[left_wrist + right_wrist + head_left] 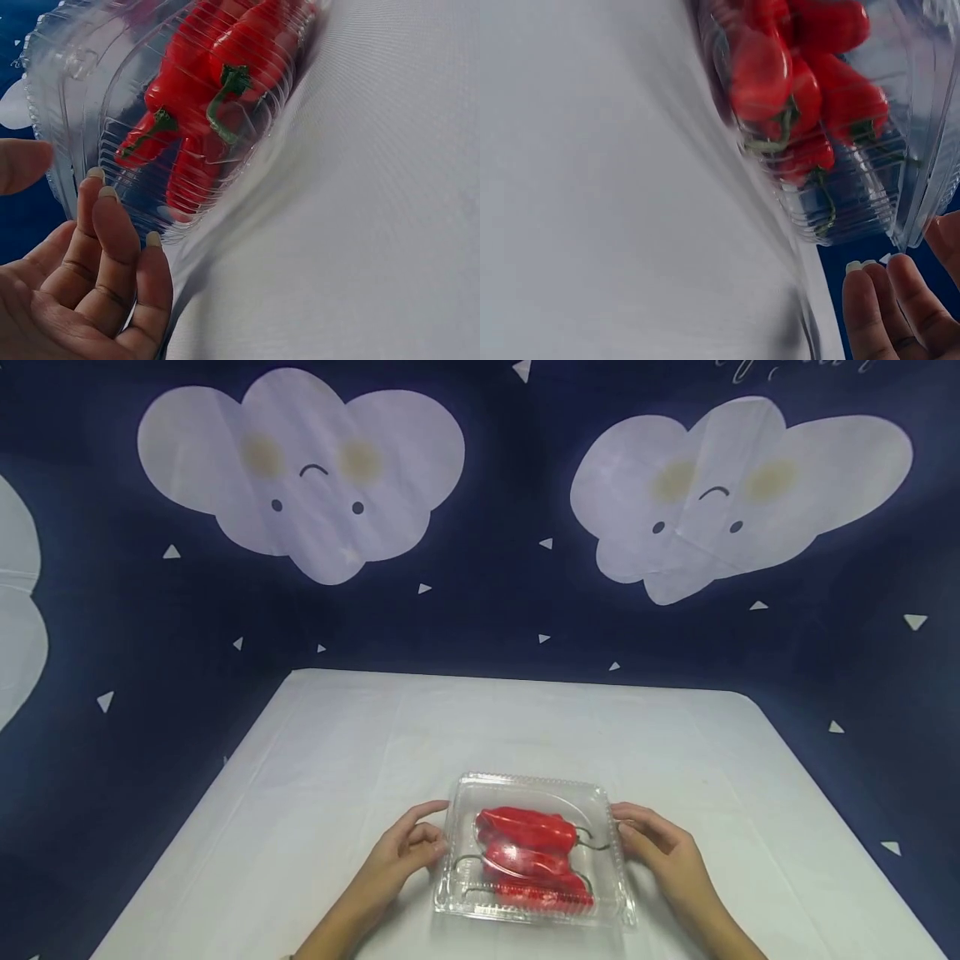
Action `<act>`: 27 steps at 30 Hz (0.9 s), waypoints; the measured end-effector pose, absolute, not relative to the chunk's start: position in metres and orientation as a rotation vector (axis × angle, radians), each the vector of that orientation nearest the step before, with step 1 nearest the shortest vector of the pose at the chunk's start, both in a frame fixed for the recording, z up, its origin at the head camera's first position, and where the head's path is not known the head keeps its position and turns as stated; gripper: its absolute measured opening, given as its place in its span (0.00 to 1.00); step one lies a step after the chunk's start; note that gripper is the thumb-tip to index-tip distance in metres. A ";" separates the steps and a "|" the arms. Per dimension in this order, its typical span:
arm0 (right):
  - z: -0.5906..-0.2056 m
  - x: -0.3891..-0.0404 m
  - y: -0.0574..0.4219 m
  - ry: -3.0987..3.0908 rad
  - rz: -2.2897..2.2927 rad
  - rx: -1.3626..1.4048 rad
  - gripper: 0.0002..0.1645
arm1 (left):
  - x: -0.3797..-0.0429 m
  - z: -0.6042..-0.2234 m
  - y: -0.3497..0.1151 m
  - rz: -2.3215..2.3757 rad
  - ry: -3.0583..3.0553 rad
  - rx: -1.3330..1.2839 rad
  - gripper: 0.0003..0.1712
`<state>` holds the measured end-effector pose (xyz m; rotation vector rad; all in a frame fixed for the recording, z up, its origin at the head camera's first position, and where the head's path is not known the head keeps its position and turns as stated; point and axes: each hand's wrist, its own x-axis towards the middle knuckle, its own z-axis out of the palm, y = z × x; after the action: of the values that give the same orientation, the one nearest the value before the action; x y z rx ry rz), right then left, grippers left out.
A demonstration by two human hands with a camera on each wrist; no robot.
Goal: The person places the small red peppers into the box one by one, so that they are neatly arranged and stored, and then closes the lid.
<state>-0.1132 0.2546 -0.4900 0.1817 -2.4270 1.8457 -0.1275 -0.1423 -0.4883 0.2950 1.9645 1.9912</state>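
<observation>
A clear plastic clamshell container with its lid down lies on the white table, with several red peppers with green stems inside. My left hand is at its left side; in the left wrist view the fingertips touch the ribbed wall near the rim, the thumb apart from it. At the opposite side is my right hand, its fingers loosely bent. The right wrist view shows its fingertips close by the rim's corner; whether they touch it is hard to tell.
The white table extends behind and to both sides of the container. Beyond it hangs a dark blue cloth printed with pale clouds and small white triangles.
</observation>
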 end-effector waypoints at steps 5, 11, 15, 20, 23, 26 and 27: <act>-0.486 -0.094 0.249 -2.445 1.818 0.089 0.20 | -0.128 -0.486 -0.142 2.004 1.962 0.318 0.36; -0.477 -0.060 0.234 -2.519 1.737 -0.131 0.25 | -0.129 -0.486 -0.143 2.014 1.967 0.349 0.36; -0.473 -0.041 0.221 -2.488 1.904 -0.286 0.29 | -0.129 -0.485 -0.143 2.013 1.982 0.344 0.36; -0.472 -0.032 0.210 -2.400 2.076 -0.359 0.35 | -0.128 -0.486 -0.144 2.021 1.996 0.334 0.35; -0.472 -0.030 0.207 -2.395 2.085 -0.428 0.35 | -0.127 -0.487 -0.143 2.007 2.016 0.311 0.35; -0.472 -0.028 0.205 -2.412 2.078 -0.482 0.36 | -0.122 -0.487 -0.141 1.973 2.066 0.296 0.36; -0.472 -0.028 0.205 -2.418 2.078 -0.496 0.36 | -0.121 -0.487 -0.141 1.956 2.094 0.299 0.36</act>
<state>-0.0277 0.2051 -0.4721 -0.4961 -2.4175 2.0782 -0.1206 -0.1413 -0.4871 0.2990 2.0937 1.9563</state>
